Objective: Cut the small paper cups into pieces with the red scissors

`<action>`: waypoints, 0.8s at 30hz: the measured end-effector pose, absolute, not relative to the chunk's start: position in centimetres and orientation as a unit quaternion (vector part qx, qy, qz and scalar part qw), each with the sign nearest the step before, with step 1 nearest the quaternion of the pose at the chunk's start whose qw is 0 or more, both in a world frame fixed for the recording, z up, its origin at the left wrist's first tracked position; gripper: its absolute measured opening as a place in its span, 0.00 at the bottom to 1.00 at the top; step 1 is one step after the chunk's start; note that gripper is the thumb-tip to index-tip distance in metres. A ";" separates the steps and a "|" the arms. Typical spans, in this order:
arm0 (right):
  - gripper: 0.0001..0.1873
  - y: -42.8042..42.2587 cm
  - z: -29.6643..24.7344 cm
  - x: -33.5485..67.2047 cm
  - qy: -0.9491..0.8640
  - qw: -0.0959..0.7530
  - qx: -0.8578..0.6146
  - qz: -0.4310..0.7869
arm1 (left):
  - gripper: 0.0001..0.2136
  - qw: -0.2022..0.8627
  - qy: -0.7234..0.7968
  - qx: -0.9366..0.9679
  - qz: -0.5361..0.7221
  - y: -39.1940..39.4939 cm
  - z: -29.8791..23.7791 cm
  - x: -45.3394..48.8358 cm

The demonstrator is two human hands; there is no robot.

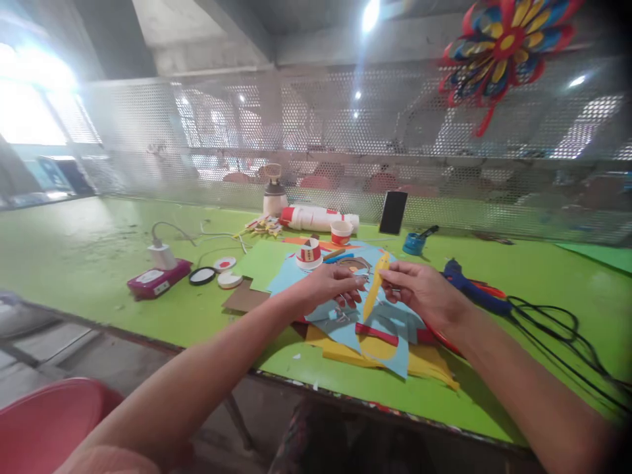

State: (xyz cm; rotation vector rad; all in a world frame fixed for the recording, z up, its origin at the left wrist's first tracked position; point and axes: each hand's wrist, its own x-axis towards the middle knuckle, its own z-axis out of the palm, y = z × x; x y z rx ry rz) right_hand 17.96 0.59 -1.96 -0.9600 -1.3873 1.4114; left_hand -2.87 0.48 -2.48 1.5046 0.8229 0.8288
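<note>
My right hand [419,289] pinches a yellow paper strip [376,288] between thumb and fingers; the strip stands upright and tapers at its ends. Just to the left, my left hand [336,288] hovers with thumb and forefinger brought together. Whatever may be between those fingertips is too small to make out. Beneath both hands lie light blue paper sheets [395,329] with small white scraps on them. Folded yellow paper [345,355] and a red strip [378,334] lie nearer the table edge.
Beyond the hands stand paper cups [340,232], a white-and-red tube [320,219] and a phone [394,212]. A blue glue gun [474,289] with its black cable [557,322] lies at right, near a blue pot [414,243]. A purple power strip [158,278] sits left on the green table [89,250].
</note>
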 end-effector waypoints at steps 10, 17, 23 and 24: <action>0.11 2.7 -3.1 19.3 -0.559 0.455 -0.409 0.559 | 0.10 0.438 0.391 0.606 0.536 2.4 0.7 -7.6; 0.08 3.0 -3.5 19.4 -0.564 0.425 -0.415 0.574 | 0.15 0.322 0.477 0.522 0.629 0.0 1.6 -16.8; 0.06 2.9 -3.4 19.3 -0.562 0.426 -0.415 0.575 | 0.17 0.281 0.527 0.445 0.667 -3.3 -0.7 -20.9; 0.06 2.9 -3.4 19.3 -0.562 0.427 -0.416 0.573 | 0.17 0.281 0.528 0.440 0.670 -3.6 -1.0 -21.1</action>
